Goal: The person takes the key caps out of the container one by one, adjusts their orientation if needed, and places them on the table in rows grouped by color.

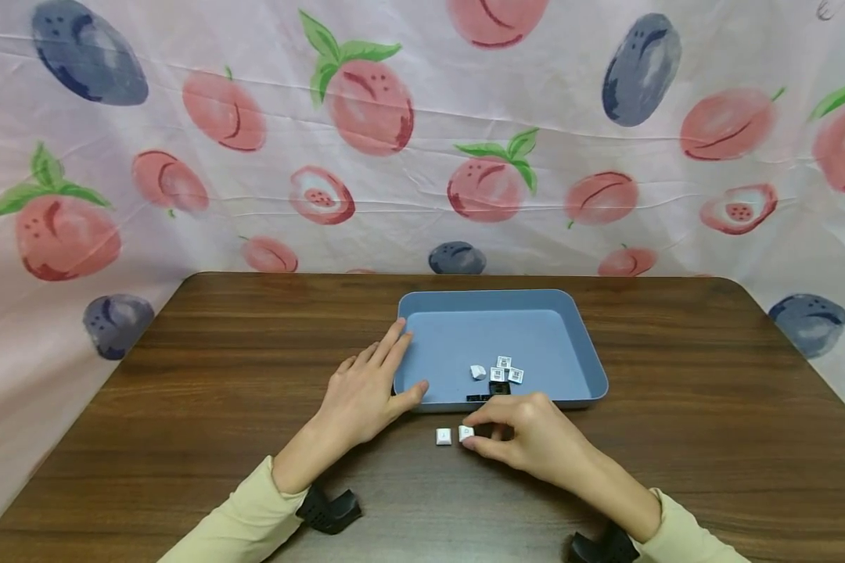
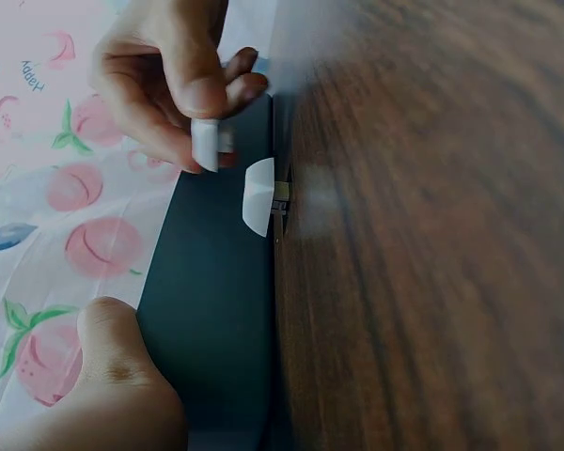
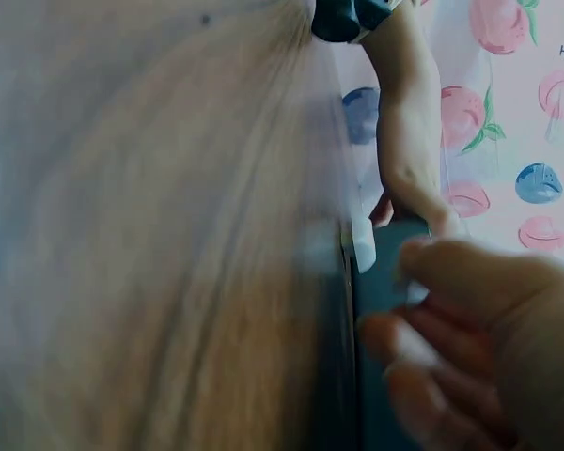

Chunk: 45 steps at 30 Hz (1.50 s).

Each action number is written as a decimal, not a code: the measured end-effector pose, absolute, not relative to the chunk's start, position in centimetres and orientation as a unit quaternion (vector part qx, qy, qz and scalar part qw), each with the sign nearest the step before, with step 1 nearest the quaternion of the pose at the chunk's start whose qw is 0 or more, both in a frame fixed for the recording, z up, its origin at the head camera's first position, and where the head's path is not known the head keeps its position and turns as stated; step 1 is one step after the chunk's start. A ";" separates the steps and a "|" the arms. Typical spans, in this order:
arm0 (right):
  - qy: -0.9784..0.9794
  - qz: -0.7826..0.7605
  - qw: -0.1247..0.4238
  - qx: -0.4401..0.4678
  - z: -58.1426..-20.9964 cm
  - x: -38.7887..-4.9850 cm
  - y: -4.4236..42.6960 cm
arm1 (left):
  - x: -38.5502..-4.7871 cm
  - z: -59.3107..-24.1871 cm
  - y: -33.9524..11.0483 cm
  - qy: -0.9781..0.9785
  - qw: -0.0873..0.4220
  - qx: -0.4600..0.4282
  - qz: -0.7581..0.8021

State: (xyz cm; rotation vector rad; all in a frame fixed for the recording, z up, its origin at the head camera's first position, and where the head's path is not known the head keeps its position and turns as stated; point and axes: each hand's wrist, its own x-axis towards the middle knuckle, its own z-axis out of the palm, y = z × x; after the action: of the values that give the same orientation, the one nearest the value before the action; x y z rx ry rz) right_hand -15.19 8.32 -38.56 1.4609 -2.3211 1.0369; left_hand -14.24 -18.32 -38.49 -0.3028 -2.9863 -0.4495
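The right hand (image 1: 535, 438) (image 3: 489, 348) pinches a white keycap (image 1: 466, 432) between thumb and fingers, just in front of the blue tray (image 1: 595, 375). In the left wrist view this keycap (image 2: 205, 144) looks lifted above the table's surface. A second white keycap (image 1: 443, 437) (image 2: 258, 197) sits on the table to its left, a small gap between them. The left hand (image 1: 362, 395) (image 2: 122, 381) rests on the tray's left rim, its fingers extended and thumb near the front corner.
Inside the tray, toward its front, lie several white keycaps (image 1: 497, 374) and some black pieces (image 1: 499, 388), partly behind the right hand. The brown wooden table (image 1: 253, 375) extends around the tray, and a fruit-patterned cloth (image 1: 408, 180) hangs behind it.
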 end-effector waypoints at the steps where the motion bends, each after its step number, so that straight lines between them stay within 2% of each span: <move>1: -0.794 0.345 0.104 0.490 -38.6 -15.1 8.3 | -14.2 -38.5 -18.3 -0.983 0.053 -0.101 -0.147; 15: -0.834 0.297 0.131 0.446 -39.2 -14.5 7.6 | -14.3 -38.3 -18.5 -0.982 0.044 -0.107 -0.152; 30: -0.860 0.282 0.121 0.408 -39.0 -13.8 7.3 | -14.2 -38.5 -18.5 -0.981 0.039 -0.106 -0.156; 37: -0.819 0.338 0.186 0.425 -38.2 -14.9 8.1 | -14.2 -38.6 -18.5 -0.981 0.039 -0.107 -0.158; 41: -0.827 0.343 0.223 0.385 -37.8 -16.2 9.3 | -14.2 -38.6 -18.4 -0.981 0.041 -0.107 -0.157; 43: -0.847 0.341 0.212 0.349 -37.7 -16.9 9.9 | -14.3 -38.6 -18.4 -0.981 0.043 -0.107 -0.157; 45: -0.871 0.342 0.175 0.307 -37.7 -17.4 10.6 | -14.3 -38.6 -18.4 -0.981 0.044 -0.109 -0.156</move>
State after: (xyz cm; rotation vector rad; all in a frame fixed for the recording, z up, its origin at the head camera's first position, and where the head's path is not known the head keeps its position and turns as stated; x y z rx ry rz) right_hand -17.43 10.59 -37.67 0.8688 -2.4675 0.9677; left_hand -14.28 -18.40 -38.56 -0.3338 -2.9979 -0.4781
